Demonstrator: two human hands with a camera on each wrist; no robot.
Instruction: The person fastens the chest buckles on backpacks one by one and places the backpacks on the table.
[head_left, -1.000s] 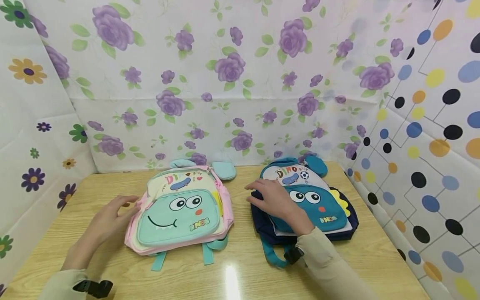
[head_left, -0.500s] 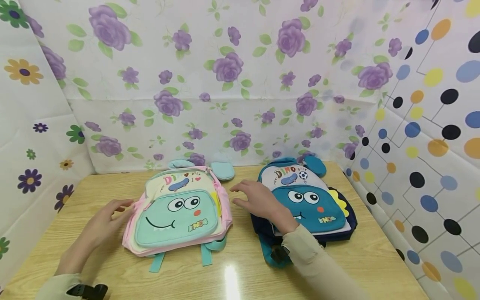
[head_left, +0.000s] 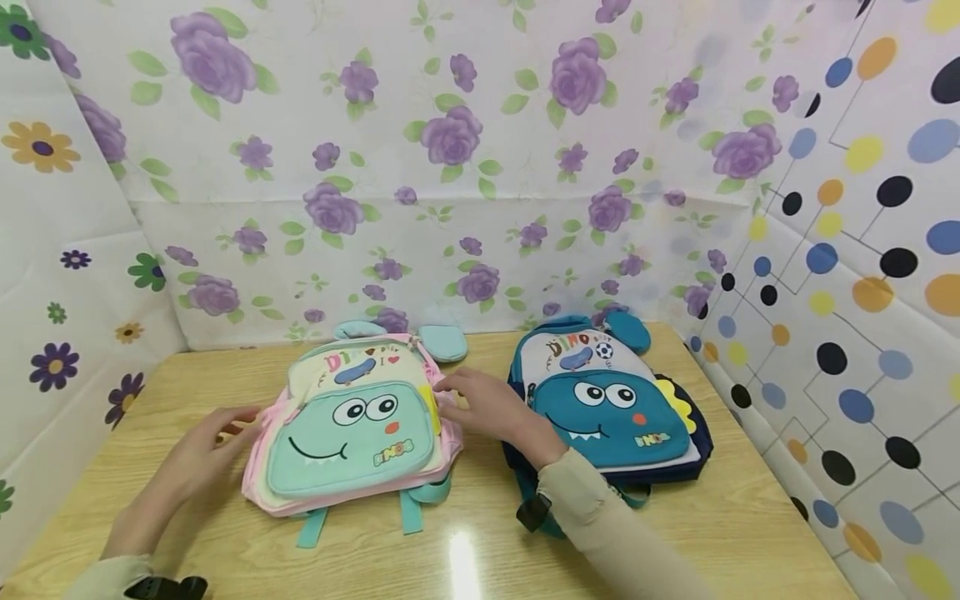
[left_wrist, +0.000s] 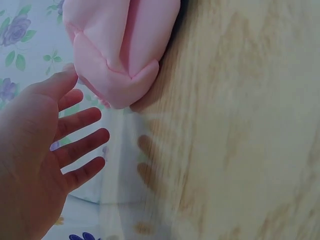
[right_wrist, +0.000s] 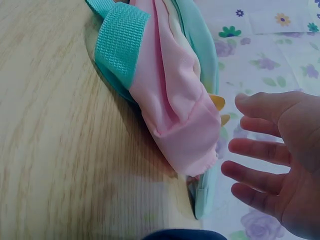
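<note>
A backpack [head_left: 345, 450] with a mint dinosaur-face pocket and pink sides lies on the table, its face up. At its left side is my left hand [head_left: 198, 458], fingers spread and slightly bent. In the left wrist view the thumb of my left hand [left_wrist: 40, 135] overlaps the pink side panel [left_wrist: 120, 55]; whether it touches, I cannot tell. My right hand [head_left: 491, 408] hovers at the backpack's right edge, close to the yellow spikes. The right wrist view has my right hand [right_wrist: 285, 155] with fingers apart and nothing held, beside the pink side [right_wrist: 185, 115].
A navy and teal dinosaur backpack [head_left: 615, 417] lies to the right, behind my right forearm. Mint straps [head_left: 412, 510] trail toward the front of the wooden table [head_left: 360, 567]. Flowered cloth [head_left: 405, 200] hangs at the back, dotted cloth [head_left: 832, 358] on the right.
My right hand has moved left, from over the navy backpack to the right edge of the mint and pink one. My left hand stays near that backpack's left side.
</note>
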